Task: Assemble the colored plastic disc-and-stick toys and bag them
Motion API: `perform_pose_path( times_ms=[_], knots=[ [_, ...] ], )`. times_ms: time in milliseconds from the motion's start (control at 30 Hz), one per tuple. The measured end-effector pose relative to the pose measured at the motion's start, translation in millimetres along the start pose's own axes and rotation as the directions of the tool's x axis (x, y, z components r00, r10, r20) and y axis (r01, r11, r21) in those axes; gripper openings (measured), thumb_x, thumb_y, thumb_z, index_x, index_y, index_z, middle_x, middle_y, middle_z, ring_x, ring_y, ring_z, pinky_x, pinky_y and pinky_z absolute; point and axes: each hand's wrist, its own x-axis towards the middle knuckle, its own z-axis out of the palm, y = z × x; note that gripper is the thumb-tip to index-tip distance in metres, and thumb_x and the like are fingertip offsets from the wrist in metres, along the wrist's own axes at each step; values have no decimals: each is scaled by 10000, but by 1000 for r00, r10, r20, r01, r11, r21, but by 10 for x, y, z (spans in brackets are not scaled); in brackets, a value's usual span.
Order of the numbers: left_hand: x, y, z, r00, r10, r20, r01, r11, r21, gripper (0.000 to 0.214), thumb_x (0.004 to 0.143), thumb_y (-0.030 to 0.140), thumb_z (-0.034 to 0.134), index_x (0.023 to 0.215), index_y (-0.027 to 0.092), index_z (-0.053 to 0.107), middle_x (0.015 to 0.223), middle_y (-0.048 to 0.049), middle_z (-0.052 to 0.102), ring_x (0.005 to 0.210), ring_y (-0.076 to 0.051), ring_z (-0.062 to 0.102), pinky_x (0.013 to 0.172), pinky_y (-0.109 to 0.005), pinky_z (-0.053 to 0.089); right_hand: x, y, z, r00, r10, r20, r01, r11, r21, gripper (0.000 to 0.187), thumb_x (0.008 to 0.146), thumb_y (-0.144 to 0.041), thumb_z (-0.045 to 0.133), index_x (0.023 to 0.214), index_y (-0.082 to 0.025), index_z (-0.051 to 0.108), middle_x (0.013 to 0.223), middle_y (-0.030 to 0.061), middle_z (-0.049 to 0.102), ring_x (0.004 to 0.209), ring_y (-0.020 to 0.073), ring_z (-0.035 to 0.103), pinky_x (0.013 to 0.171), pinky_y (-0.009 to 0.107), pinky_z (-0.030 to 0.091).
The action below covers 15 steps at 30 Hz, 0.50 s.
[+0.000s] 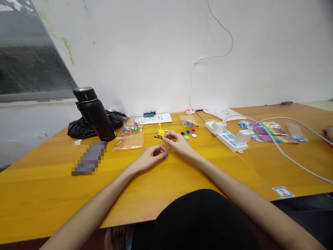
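Observation:
My right hand [179, 143] is closed in a pinch on a small yellow plastic piece [161, 132] with a round middle and a thin upright arm. Just to its left, my left hand [152, 156] rests low over the table with thumb and fingers curled together; whatever lies between them, if anything, is hidden. Behind the yellow piece lie several thin coloured plastic pieces [157, 137], partly covered by it. Right of my right hand sit several small round discs, among them a green one [186, 138], a white one [194, 136] and a red one [193, 131].
To the left stand a black bottle [95, 116], a black plastic bag [78, 127] and a blurred phone-like slab [90, 158]. Clear bags of coloured parts [130, 139] lie behind my hands. A white power strip [229, 140] with cables is at right, beside rainbow-coloured packs [270, 130]. Another person's hand [328, 133] shows at far right.

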Motion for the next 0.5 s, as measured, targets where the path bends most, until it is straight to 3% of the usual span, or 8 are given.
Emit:
perform_pose_path(
  times_ms=[133, 333, 500],
  knots=[
    [-24, 40, 7, 997, -16, 82, 12, 999, 48, 175, 915, 331, 597, 958, 183, 680, 897, -64, 709, 839, -192, 640, 802, -303, 474, -17, -10, 13, 997, 54, 53, -60, 992, 108, 305, 898, -481, 636, 995, -194, 606, 864, 42, 700, 738, 162, 639, 727, 308, 518],
    [-30, 58, -12, 994, 44, 102, -59, 988, 144, 145, 893, 284, 591, 943, 204, 701, 871, -42, 689, 790, -179, 600, 744, -285, 454, -35, 35, 75, 976, 93, 196, -101, 994, 35, 171, 899, -306, 641, 975, -167, 706, 954, 94, 743, 890, 215, 697, 872, 372, 531],
    [-42, 85, 4, 994, 39, 99, -62, 969, 238, 153, 881, 272, 589, 951, 202, 706, 850, -22, 641, 777, -162, 547, 718, -268, 421, -12, 87, 88, 945, 200, 258, -251, 950, 183, 170, 870, -287, 682, 1006, -186, 693, 965, 91, 764, 866, 215, 723, 871, 383, 566]
  ],
)
